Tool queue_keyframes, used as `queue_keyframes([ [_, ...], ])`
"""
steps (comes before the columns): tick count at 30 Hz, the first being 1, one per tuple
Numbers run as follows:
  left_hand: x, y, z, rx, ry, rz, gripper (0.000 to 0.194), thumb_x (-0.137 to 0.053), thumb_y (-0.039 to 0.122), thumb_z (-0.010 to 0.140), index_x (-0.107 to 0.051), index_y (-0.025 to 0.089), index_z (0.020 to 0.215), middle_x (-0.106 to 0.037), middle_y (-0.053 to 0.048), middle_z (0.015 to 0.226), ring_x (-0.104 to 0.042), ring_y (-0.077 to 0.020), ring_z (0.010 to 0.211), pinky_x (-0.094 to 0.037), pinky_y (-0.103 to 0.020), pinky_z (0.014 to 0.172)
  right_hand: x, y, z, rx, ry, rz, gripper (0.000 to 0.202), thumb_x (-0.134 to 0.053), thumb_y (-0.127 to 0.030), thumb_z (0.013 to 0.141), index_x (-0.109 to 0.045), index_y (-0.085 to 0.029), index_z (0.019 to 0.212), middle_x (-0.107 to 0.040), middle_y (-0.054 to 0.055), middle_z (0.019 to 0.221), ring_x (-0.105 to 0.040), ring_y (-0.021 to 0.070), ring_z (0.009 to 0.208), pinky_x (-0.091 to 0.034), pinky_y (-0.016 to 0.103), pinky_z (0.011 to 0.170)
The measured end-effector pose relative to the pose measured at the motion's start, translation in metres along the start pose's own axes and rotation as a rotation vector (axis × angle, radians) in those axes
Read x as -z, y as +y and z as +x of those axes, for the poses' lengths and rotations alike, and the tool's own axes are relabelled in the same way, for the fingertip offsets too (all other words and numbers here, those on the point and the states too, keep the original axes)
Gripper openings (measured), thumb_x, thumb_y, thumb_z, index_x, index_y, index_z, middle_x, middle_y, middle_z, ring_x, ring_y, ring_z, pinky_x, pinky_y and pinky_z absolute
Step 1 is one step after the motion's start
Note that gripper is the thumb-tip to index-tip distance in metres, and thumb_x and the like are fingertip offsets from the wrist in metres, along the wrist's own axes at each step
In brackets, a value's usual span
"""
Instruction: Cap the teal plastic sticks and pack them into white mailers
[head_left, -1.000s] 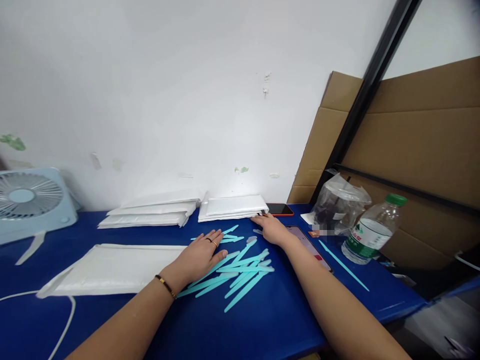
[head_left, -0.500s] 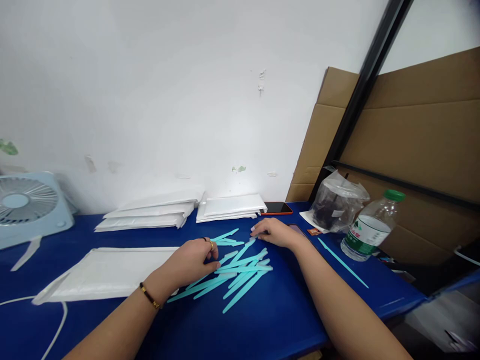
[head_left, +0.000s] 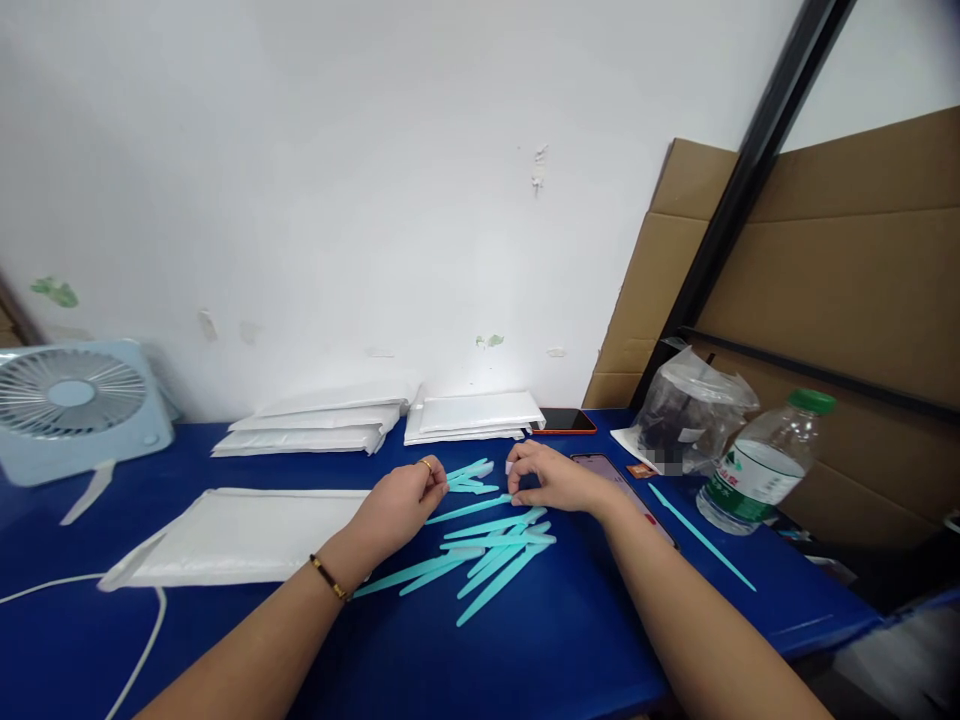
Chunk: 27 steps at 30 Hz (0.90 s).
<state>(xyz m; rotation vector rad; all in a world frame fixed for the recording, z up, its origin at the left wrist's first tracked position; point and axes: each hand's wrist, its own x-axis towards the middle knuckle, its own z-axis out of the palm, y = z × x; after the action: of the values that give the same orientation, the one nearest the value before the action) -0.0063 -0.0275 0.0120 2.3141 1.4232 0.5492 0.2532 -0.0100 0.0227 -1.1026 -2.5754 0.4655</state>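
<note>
Tools of turquoise plastic (head_left: 499, 587), slender and knife-shaped, are strewn crosswise over the middle of the blue bench (head_left: 585, 620), between its front and back edges. One turquoise tool (head_left: 471, 509), at the far side of the main heap, is pinched at its right end by the closed fingertips of the right hand (head_left: 551, 478). Thumb and forefinger of the left hand (head_left: 405, 502) are brought together beside a smaller cluster (head_left: 471, 484); whether anything is gripped there cannot be told. A large white padded envelope (head_left: 247, 535) is laid flat left of the heap, and two stacks of white envelopes (head_left: 315, 428) (head_left: 476, 412) are set along the back edge. Towards the right edge, a lone turquoise tool (head_left: 701, 536) is placed between a phone with a lit screen (head_left: 619, 485) and a clear green-capped bottle (head_left: 757, 470).
</note>
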Motion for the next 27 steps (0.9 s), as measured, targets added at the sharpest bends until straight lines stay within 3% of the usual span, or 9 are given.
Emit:
queue_keyframes([
  [3,-0.002,0.006,-0.002,-0.018,0.015,-0.067,0.017,-0.037,0.034,0.086,-0.049,0.022,0.083,-0.058,0.002,0.070,-0.054,-0.0134,0.064,-0.035,-0.023,0.057,-0.007,-0.011,0.004,0.025,0.091,0.136,0.014,-0.065,-0.032,0.075,-0.065,-0.018,0.079,-0.059,0.004,0.093,-0.055,0.0157,0.085,-0.043,0.027,0.075],
  [8,-0.003,0.010,-0.005,0.031,-0.103,-0.233,0.022,-0.029,0.039,0.089,-0.044,0.023,0.088,-0.058,0.004,0.071,-0.054,-0.0103,0.052,-0.037,-0.021,0.052,-0.026,-0.017,0.014,-0.094,0.145,0.391,0.021,-0.064,-0.037,0.074,-0.064,-0.016,0.077,-0.063,0.001,0.069,-0.055,0.0118,0.062,-0.044,0.023,0.058],
  [14,-0.007,0.005,0.000,-0.092,-0.051,0.001,0.036,-0.021,0.046,0.091,-0.044,0.022,0.077,-0.055,0.001,0.068,-0.052,-0.0144,0.061,-0.035,-0.024,0.058,-0.023,-0.009,0.013,-0.175,0.078,0.698,0.028,-0.069,-0.039,0.068,-0.063,-0.013,0.076,-0.064,0.002,0.063,-0.059,0.0122,0.059,-0.044,0.023,0.056],
  [19,-0.002,-0.006,0.005,-0.100,-0.064,0.188,0.036,-0.017,0.043,0.092,-0.044,0.022,0.080,-0.054,0.001,0.066,-0.052,-0.0161,0.059,-0.033,-0.026,0.057,-0.007,0.012,0.002,-0.203,0.092,0.627,0.029,-0.067,-0.041,0.070,-0.063,-0.013,0.077,-0.065,0.004,0.069,-0.060,0.0136,0.065,-0.046,0.025,0.062],
  [23,0.000,-0.013,0.006,-0.115,-0.043,0.279,0.031,-0.022,0.036,0.092,-0.048,0.021,0.084,-0.057,-0.002,0.072,-0.054,-0.0160,0.064,-0.035,-0.026,0.060,0.000,0.031,-0.005,-0.248,0.059,0.320,0.025,-0.067,-0.040,0.069,-0.066,-0.016,0.076,-0.066,0.004,0.078,-0.059,0.0155,0.072,-0.044,0.026,0.065],
  [27,-0.001,-0.012,0.006,-0.162,-0.027,0.323,0.023,-0.033,0.029,0.089,-0.054,0.020,0.084,-0.058,-0.004,0.084,-0.055,-0.0171,0.076,-0.037,-0.028,0.067,0.006,0.029,-0.009,-0.166,0.052,0.136,0.024,-0.068,-0.041,0.068,-0.069,-0.018,0.077,-0.062,0.004,0.090,-0.057,0.0169,0.082,-0.042,0.028,0.074],
])
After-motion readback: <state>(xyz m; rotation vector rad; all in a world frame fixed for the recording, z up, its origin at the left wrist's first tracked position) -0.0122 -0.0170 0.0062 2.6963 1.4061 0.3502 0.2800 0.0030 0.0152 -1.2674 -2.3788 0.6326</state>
